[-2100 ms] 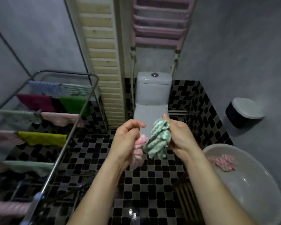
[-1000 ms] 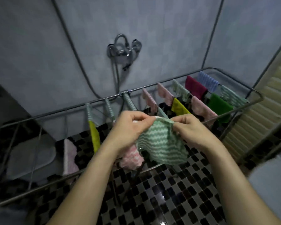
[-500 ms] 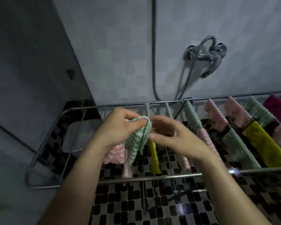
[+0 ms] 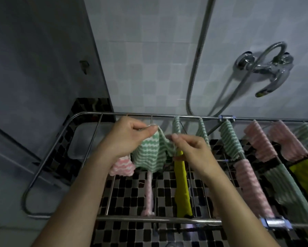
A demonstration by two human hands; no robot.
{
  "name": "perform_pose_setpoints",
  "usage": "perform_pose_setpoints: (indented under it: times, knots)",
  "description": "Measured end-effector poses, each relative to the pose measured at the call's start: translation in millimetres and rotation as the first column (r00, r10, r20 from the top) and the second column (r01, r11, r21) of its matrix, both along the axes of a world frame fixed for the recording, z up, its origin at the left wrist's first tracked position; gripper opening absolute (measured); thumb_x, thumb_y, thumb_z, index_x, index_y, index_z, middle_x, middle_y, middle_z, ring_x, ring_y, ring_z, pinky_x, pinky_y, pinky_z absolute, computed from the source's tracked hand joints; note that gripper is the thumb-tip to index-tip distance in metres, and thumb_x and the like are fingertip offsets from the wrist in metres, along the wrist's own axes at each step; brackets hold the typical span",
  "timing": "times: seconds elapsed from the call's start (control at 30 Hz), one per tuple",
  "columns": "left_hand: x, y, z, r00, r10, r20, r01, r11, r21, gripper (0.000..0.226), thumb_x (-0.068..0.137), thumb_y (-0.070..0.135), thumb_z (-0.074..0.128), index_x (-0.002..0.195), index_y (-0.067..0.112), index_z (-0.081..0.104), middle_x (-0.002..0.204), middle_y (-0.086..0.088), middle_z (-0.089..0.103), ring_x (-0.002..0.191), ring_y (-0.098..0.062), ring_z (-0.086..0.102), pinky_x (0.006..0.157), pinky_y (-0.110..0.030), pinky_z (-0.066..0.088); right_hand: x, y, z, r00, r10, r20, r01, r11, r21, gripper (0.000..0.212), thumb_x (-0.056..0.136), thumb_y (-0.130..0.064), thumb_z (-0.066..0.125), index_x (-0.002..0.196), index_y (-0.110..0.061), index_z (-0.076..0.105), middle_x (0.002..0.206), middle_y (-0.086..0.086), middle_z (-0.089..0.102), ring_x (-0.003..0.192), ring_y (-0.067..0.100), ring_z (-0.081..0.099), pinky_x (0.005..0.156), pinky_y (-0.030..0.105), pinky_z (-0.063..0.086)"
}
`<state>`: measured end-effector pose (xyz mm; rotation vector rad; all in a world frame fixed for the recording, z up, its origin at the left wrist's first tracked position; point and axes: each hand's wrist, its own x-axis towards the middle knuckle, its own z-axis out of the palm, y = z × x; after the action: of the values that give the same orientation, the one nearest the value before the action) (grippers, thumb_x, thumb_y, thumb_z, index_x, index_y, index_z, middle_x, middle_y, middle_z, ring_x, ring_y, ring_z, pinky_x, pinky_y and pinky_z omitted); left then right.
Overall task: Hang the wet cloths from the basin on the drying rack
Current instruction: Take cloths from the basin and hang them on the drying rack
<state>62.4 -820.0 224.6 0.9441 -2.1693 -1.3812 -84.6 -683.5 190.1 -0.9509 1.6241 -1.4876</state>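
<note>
- Left hand [image 4: 128,138] pinches one top corner of the green cloth [image 4: 149,155]; a bunched pink cloth [image 4: 122,166] hangs from under it.
- Right hand [image 4: 192,150] pinches the other top corner.
- The green cloth hangs spread between them, above the rack's [image 4: 140,218] left rails.
- More cloths drape the rails rightward, a yellow cloth [image 4: 181,189] nearest.
- Tap [image 4: 263,68] and hose [image 4: 196,59] sit on the tiled wall behind.
</note>
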Motion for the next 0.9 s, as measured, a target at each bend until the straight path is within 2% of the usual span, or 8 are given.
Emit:
perform_pose_setpoints:
  times: [0.03,0.1,0.23,0.33,0.47,0.57,0.73,0.9]
  knots:
    - [-1,-1,-1,1.000,-0.003,0.005,0.003,1.000,0.007,0.071,0.068,0.066,0.065,0.080,-0.004,0.069,0.069,-0.006,0.055,0.067,-0.016,0.049,0.065,-0.032,0.038,-2,-5,-4,0.994,0.089,0.055,-0.089,0.996,-0.013,0.014,0.090,-0.031,0.063,0.093,-0.026,0.075,0.088,-0.007,0.075,0.085,0.011,0.069,0.072,0.027,0.056]
    - [-4,-1,2,1.000,0.000,0.011,0.000,1.000,0.011,0.059,0.079,0.055,0.068,0.080,-0.004,0.070,0.065,-0.014,0.059,0.062,-0.018,0.049,0.061,-0.032,0.038,-4,-16,-13,0.974,0.227,0.000,-0.227,0.974,-0.024,0.020,0.085,-0.030,0.071,0.103,-0.020,0.070,0.096,-0.002,0.072,0.091,0.013,0.067,0.082,0.031,0.055]
    - [-12,-1,12,0.998,0.028,0.063,-0.026,0.999,-0.028,0.038,0.084,0.041,0.071,0.077,0.004,0.075,0.069,-0.026,0.066,0.059,-0.019,0.055,0.057,-0.032,0.042,-10,-40,-23,0.965,0.253,-0.063,-0.256,0.966,-0.033,0.016,0.089,-0.011,0.069,0.104,-0.011,0.072,0.096,0.009,0.074,0.087,0.020,0.070,0.078,0.032,0.056]
    - [-9,-9,12,0.982,0.104,0.155,-0.089,0.991,-0.100,0.023,0.078,0.042,0.075,0.076,0.019,0.078,0.074,-0.008,0.073,0.068,-0.018,0.068,0.067,-0.042,0.053,-28,-42,-27,0.959,0.283,0.018,-0.283,0.959,0.016,0.011,0.089,-0.015,0.068,0.092,-0.008,0.077,0.087,0.024,0.070,0.072,0.018,0.062,0.068,0.028,0.050]
    - [4,-21,7,0.959,0.171,0.228,-0.143,0.981,-0.133,0.010,0.068,0.034,0.085,0.070,0.031,0.077,0.074,0.004,0.073,0.074,-0.012,0.068,0.069,-0.036,0.052,-53,-40,-27,0.920,0.260,0.293,-0.288,0.956,0.059,0.015,0.080,-0.024,0.066,0.080,-0.018,0.080,0.082,0.004,0.075,0.074,0.012,0.069,0.058,0.022,0.055]
    - [10,-36,-4,0.952,0.139,0.272,-0.128,0.990,-0.061,0.017,0.070,0.020,0.085,0.072,0.031,0.071,0.070,0.011,0.069,0.066,0.002,0.062,0.065,-0.020,0.045,-62,-46,-27,0.904,0.221,0.365,-0.253,0.967,0.041,0.019,0.089,-0.019,0.059,0.088,-0.012,0.076,0.089,0.009,0.075,0.078,0.019,0.072,0.059,0.026,0.060]
    - [18,-57,-20,0.968,0.095,0.234,-0.097,0.995,-0.006,0.013,0.084,0.015,0.073,0.078,0.027,0.070,0.073,0.015,0.069,0.074,0.001,0.060,0.076,-0.021,0.046,-61,-51,-27,0.976,0.096,0.194,-0.108,0.993,0.052,0.019,0.096,-0.018,0.055,0.090,-0.013,0.072,0.085,0.007,0.075,0.077,0.023,0.072,0.058,0.029,0.061]
    - [16,-79,-27,0.995,0.079,0.064,-0.083,0.994,0.074,0.006,0.087,0.018,0.070,0.089,0.022,0.068,0.074,0.014,0.069,0.074,0.000,0.062,0.073,-0.019,0.047,-65,-60,-12,0.956,0.102,0.274,-0.126,0.989,0.072,0.022,0.095,-0.022,0.054,0.100,-0.009,0.071,0.093,0.010,0.075,0.081,0.023,0.073,0.055,0.029,0.061]
